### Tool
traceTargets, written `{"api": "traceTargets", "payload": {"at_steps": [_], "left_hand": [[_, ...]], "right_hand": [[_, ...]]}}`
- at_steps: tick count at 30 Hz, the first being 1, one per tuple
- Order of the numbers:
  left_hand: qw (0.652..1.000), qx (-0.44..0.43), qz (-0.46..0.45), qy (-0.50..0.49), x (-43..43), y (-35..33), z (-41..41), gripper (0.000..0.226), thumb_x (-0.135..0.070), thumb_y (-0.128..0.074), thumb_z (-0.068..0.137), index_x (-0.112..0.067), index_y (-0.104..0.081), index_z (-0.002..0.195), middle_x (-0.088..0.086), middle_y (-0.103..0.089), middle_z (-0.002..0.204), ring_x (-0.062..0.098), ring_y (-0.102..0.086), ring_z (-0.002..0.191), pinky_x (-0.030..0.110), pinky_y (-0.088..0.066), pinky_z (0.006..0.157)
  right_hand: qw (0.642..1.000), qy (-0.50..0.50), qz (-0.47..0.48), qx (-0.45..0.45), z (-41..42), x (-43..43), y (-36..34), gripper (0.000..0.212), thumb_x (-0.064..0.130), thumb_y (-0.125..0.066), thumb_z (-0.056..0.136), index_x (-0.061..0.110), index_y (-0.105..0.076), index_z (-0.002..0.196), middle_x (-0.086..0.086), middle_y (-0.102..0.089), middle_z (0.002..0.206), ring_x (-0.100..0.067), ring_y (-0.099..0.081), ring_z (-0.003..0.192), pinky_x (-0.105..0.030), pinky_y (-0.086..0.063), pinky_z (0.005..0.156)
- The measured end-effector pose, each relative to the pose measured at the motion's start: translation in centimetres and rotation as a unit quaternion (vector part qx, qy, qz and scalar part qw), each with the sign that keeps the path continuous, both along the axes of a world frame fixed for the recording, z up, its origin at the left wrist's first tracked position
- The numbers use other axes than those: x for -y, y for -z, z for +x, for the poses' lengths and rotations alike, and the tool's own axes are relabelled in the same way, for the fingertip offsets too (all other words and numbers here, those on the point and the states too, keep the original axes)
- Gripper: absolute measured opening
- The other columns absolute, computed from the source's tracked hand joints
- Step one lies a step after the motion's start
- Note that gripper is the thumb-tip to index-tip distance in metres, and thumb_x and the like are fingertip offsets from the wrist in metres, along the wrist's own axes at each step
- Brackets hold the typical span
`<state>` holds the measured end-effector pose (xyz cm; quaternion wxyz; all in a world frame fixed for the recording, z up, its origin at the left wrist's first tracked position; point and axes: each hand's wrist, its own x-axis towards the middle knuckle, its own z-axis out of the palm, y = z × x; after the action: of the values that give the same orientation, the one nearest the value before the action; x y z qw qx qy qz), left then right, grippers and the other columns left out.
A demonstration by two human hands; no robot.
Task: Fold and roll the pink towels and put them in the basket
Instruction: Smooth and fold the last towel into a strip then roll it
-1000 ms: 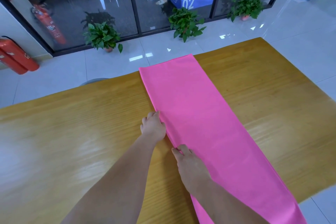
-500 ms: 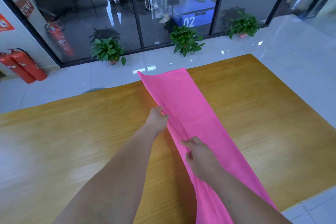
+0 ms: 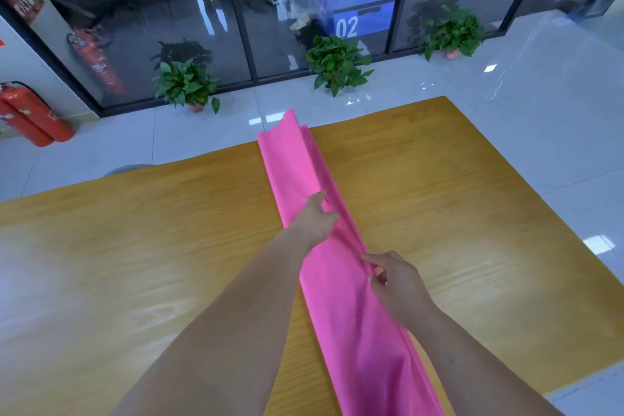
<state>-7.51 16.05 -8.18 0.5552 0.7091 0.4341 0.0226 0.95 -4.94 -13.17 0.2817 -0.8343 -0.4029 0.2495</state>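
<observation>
Pink towel [image 3: 358, 331]: lies as a long narrow strip across the wooden table [image 3: 152, 263], with one long edge raised for a lengthwise fold.
Left hand [image 3: 315, 219]: fingers seem curled on the raised edge, but the tips are hidden in the cloth.
Right hand [image 3: 396, 284]: pinches the same edge nearer the body, so the fold runs straight.
Basket: not in view.

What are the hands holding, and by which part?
The pink towel: the left hand and the right hand both pinch its long edge, folded over lengthwise.
</observation>
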Motion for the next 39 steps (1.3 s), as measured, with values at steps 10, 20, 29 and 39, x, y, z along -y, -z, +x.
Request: {"api": "traceTargets", "payload": {"at_steps": [10,20,29,39], "left_hand": [[0.984,-0.094,0.077,0.131,4.6,3.0,-1.1,0.075,-0.009,-0.055,0.103,-0.02,-0.016,0.167,0.002,-0.015,0.174,0.026,-0.03,0.155,0.032,-0.021,0.126],[0.95,-0.073,0.167,0.254,8.8,1.9,-8.2,0.075,-0.008,-0.051,0.102,-0.014,-0.014,0.167,0.003,-0.01,0.175,0.021,-0.015,0.16,0.034,-0.017,0.129],[0.873,-0.126,0.286,0.374,15.4,3.9,-12.9,0.089,-0.021,-0.063,0.096,-0.023,-0.011,0.167,-0.001,0.001,0.175,0.026,-0.005,0.161,0.048,-0.017,0.13],[0.868,-0.171,0.331,0.328,25.5,4.8,-17.0,0.085,-0.033,-0.058,0.1,-0.023,-0.008,0.167,0.001,0.003,0.175,0.026,0.005,0.161,0.048,-0.013,0.13]], "right_hand": [[0.998,0.034,-0.036,-0.03,0.8,2.9,2.6,0.05,0.022,-0.064,0.098,0.038,-0.058,0.145,0.008,-0.054,0.103,-0.007,-0.061,0.086,-0.026,-0.051,0.091],[0.991,0.061,-0.12,0.019,-3.4,6.9,0.6,0.059,0.016,-0.062,0.097,0.035,-0.05,0.151,0.007,-0.046,0.123,-0.013,-0.064,0.092,-0.035,-0.058,0.089],[0.988,0.033,-0.141,0.06,-7.8,12.8,0.0,0.055,0.016,-0.06,0.098,0.038,-0.053,0.149,0.01,-0.045,0.128,-0.011,-0.061,0.097,-0.029,-0.054,0.09],[0.992,-0.058,-0.099,0.052,-6.8,19.7,1.2,0.055,0.01,-0.06,0.092,0.031,-0.061,0.142,0.008,-0.049,0.123,-0.016,-0.063,0.104,-0.036,-0.052,0.098]]}}
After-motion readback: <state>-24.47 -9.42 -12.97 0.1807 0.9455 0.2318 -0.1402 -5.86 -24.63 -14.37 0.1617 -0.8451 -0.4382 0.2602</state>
